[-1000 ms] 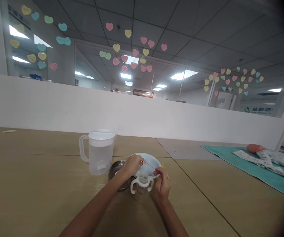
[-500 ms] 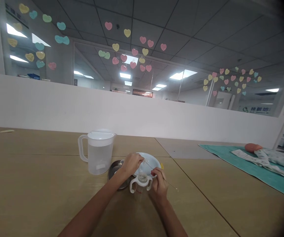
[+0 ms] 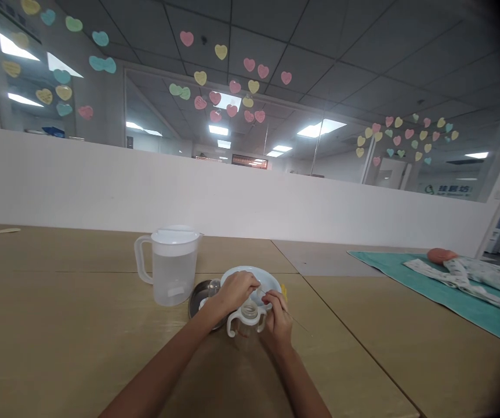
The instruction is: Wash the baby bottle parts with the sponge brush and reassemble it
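Observation:
Over the pale blue basin [image 3: 232,270], my left hand [image 3: 238,290] is closed in a pinch; a small clear piece seems to be at its fingertips, too small to name. My right hand [image 3: 278,319] is closed round a long thin stick [image 3: 300,326], which slants down to the right past the hand, its other end near my left fingertips. Between my wrists stands an open clear baby bottle [image 3: 249,311] with a white two-handled collar. Under my left forearm lies a round metal dish [image 3: 195,301] holding a clear dome-shaped cap [image 3: 214,287] and a white part.
A lidded clear pitcher [image 3: 174,273] with liquid stands left of the dish. Something yellow [image 3: 283,292] shows at the basin's right edge. At the right, a green mat [image 3: 389,267] bears patterned cloth [image 3: 489,276] and an orange-brown rounded object [image 3: 441,256]. A white wall [image 3: 232,203] runs behind the table.
The stick has slid up and left, so less of it spans the space between my hands. My hands have come slightly closer together. The whole view has shifted a little.

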{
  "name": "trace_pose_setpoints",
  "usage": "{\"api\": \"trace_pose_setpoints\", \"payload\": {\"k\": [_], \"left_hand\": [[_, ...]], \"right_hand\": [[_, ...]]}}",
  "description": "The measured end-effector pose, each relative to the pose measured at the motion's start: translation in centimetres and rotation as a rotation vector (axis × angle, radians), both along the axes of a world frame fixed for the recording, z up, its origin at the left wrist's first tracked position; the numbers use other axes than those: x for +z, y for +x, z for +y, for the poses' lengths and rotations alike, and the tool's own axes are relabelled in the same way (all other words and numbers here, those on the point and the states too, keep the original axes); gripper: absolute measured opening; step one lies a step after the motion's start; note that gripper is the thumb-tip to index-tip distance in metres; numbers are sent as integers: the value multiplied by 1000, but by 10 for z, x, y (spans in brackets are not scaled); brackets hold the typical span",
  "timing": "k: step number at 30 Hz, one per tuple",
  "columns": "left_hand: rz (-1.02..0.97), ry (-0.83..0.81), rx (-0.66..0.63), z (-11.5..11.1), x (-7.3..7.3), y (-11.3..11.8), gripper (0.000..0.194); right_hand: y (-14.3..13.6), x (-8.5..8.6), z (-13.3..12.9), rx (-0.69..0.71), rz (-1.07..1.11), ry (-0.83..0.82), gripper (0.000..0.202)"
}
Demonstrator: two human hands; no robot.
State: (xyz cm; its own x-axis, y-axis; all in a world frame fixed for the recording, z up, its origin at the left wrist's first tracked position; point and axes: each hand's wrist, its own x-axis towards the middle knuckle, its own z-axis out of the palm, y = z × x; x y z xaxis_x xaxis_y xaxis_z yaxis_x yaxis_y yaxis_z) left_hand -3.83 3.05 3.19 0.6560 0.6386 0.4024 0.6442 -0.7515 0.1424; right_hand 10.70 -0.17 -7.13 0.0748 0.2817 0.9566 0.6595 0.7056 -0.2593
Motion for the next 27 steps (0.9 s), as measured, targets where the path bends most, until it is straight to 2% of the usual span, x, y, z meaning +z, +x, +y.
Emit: {"api": "trace_pose_setpoints", "payload": {"k": [4,9,12,16,19,23,27], "left_hand": [[40,6,15,1,0,-3,22],[67,1,93,6,0,-12,23],[70,6,91,8,-4,-11,23],[10,50,13,7,-5,-4,25],[-52,81,-15,4,1,-3,26],[-30,108,-55,-1,8,-2,26],[6,109,-133,-6,2,6,24]], "right_hand": [[-2,2,-2,-10,68,-90,29],[0,5,-4,-227,246,-97,32],[2,3,-3,-302,239,-64,35],[2,-1,-2,-307,222,-12,33],[2,-1,-3,-326,258,1,29],[0,-3,-2,-301,267,-1,27],[-3,-8,-1,-274,262,-39,28]]}}
